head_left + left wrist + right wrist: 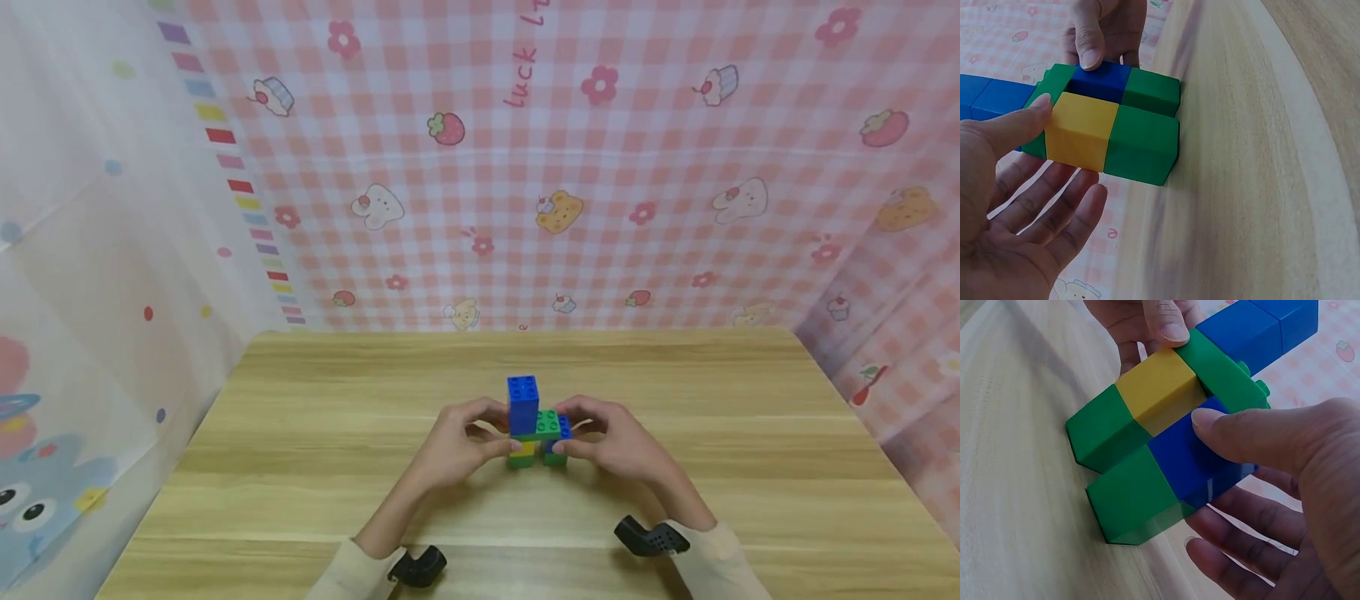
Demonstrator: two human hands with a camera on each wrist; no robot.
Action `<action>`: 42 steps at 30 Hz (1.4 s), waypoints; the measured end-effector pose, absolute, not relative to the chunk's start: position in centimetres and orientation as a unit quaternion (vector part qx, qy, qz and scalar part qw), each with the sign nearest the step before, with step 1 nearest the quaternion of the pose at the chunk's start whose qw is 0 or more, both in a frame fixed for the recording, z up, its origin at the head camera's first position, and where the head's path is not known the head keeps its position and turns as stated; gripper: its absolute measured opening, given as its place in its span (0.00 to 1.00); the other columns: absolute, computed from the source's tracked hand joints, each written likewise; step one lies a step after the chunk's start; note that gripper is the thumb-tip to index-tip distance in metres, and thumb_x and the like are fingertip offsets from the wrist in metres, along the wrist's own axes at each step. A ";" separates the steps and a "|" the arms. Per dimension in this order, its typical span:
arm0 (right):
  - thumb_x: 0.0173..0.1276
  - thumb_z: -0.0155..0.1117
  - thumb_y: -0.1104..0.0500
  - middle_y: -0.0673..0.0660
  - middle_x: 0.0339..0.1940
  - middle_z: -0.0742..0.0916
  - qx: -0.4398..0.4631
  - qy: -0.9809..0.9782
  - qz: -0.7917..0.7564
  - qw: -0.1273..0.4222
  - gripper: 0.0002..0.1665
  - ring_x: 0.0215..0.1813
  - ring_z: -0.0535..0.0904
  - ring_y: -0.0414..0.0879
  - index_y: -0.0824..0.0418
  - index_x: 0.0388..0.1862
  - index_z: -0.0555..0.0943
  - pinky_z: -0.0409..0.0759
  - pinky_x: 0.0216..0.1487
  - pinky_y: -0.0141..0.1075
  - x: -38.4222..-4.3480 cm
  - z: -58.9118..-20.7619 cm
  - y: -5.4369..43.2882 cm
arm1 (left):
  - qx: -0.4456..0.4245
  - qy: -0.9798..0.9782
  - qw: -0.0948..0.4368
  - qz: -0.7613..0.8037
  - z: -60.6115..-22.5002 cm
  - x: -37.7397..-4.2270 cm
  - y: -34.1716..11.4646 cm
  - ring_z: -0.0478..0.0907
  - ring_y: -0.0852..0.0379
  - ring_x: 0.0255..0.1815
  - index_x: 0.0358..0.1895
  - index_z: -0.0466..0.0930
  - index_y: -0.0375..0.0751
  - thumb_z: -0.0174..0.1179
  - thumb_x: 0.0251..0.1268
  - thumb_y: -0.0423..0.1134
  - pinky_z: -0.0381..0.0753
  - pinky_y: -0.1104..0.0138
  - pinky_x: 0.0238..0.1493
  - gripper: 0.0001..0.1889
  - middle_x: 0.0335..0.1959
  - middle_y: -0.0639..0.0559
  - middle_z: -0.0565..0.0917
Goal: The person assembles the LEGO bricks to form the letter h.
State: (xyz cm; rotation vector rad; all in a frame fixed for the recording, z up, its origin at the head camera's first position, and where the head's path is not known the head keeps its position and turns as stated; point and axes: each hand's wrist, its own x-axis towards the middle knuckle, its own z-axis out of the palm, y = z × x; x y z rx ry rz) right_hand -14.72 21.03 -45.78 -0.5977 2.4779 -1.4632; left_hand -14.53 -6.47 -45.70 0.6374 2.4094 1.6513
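Note:
A small toy building-block structure stands upright on the table in the head view. Its left leg is a yellow block (pixel 1082 130) on a green block (pixel 1141 144); the right leg is a blue block (pixel 1194 450) on another green block (pixel 1138 494). A flat green plate (pixel 547 423) bridges both legs, and two stacked blue blocks (pixel 522 408) rise from its left end. My left hand (pixel 461 442) pinches the left side near the plate and yellow block. With thumb and fingers, my right hand (pixel 611 437) grips the right leg's blue block. Some fingertips are hidden behind the structure.
The wood-grain table (pixel 337 483) extends around the structure. A pink checked cloth (pixel 487 167) hangs behind its far edge, with a pale patterned cloth (pixel 112 250) on the left. Black curved wrist mounts (pixel 420 568) sit at both cuffs.

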 end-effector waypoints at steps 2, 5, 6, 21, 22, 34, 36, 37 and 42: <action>0.68 0.74 0.53 0.53 0.53 0.87 -0.201 0.840 -0.494 0.101 0.22 0.53 0.82 0.48 0.56 0.58 0.82 0.82 0.63 0.48 -14.7 -45.8 21.0 | 0.211 0.803 0.075 0.553 -45.8 -14.5 -6.5 0.84 0.57 0.49 0.51 0.86 0.52 0.73 0.62 0.43 0.87 0.68 0.49 0.14 0.46 0.55 0.88; 0.68 0.73 0.53 0.53 0.53 0.87 -0.195 0.843 -0.491 0.101 0.22 0.54 0.82 0.47 0.56 0.58 0.82 0.82 0.63 0.49 -14.6 -45.7 21.1 | 0.211 0.801 0.072 0.556 -45.9 -14.6 -6.6 0.84 0.57 0.48 0.50 0.86 0.51 0.73 0.63 0.43 0.87 0.68 0.48 0.13 0.46 0.55 0.89; 0.69 0.73 0.53 0.52 0.53 0.87 -0.193 0.844 -0.490 0.100 0.22 0.54 0.82 0.47 0.56 0.59 0.82 0.82 0.63 0.49 -14.6 -45.7 21.0 | 0.209 0.801 0.072 0.557 -45.9 -14.6 -6.6 0.85 0.57 0.48 0.50 0.86 0.52 0.73 0.64 0.43 0.87 0.68 0.48 0.13 0.46 0.55 0.89; 0.71 0.71 0.52 0.53 0.51 0.87 -0.188 0.850 -0.479 0.114 0.23 0.49 0.81 0.47 0.57 0.61 0.81 0.83 0.55 0.34 -14.7 -45.9 20.4 | 0.154 0.797 0.073 0.580 -46.4 -15.0 -6.8 0.84 0.54 0.48 0.59 0.82 0.46 0.70 0.67 0.43 0.87 0.70 0.46 0.19 0.45 0.50 0.88; 0.71 0.71 0.51 0.53 0.50 0.87 -0.189 0.850 -0.479 0.114 0.23 0.49 0.81 0.47 0.57 0.61 0.81 0.82 0.54 0.33 -14.8 -46.0 20.3 | 0.152 0.797 0.073 0.580 -46.4 -15.1 -6.9 0.84 0.54 0.48 0.59 0.82 0.46 0.70 0.67 0.44 0.87 0.70 0.46 0.19 0.45 0.50 0.88; 0.73 0.68 0.48 0.51 0.47 0.88 -0.178 0.854 -0.473 0.124 0.25 0.48 0.82 0.46 0.58 0.64 0.80 0.81 0.52 0.33 -14.8 -46.6 19.8 | 0.127 0.810 0.083 0.566 -47.0 -15.2 -7.0 0.85 0.55 0.47 0.63 0.80 0.42 0.65 0.72 0.48 0.87 0.66 0.51 0.22 0.47 0.49 0.88; 0.74 0.67 0.47 0.51 0.47 0.88 -0.173 0.855 -0.472 0.128 0.26 0.48 0.82 0.45 0.58 0.64 0.80 0.81 0.53 0.33 -14.8 -46.8 19.8 | 0.124 0.808 0.091 0.568 -47.1 -15.3 -7.0 0.85 0.54 0.47 0.65 0.80 0.40 0.66 0.72 0.47 0.87 0.67 0.51 0.23 0.48 0.48 0.87; 0.74 0.66 0.47 0.51 0.47 0.88 -0.170 0.855 -0.473 0.130 0.26 0.49 0.82 0.45 0.58 0.65 0.80 0.81 0.53 0.33 -14.8 -46.9 19.8 | 0.122 0.807 0.096 0.570 -47.1 -15.3 -7.0 0.86 0.54 0.48 0.65 0.79 0.40 0.66 0.71 0.46 0.87 0.67 0.52 0.24 0.48 0.47 0.87; 0.74 0.67 0.47 0.52 0.46 0.89 -0.161 0.857 -0.474 0.122 0.26 0.48 0.83 0.44 0.58 0.64 0.81 0.82 0.51 0.32 -14.8 -47.2 19.7 | 0.118 0.797 0.117 0.580 -47.2 -15.4 -7.1 0.85 0.54 0.49 0.68 0.76 0.37 0.69 0.68 0.41 0.86 0.66 0.54 0.27 0.50 0.46 0.86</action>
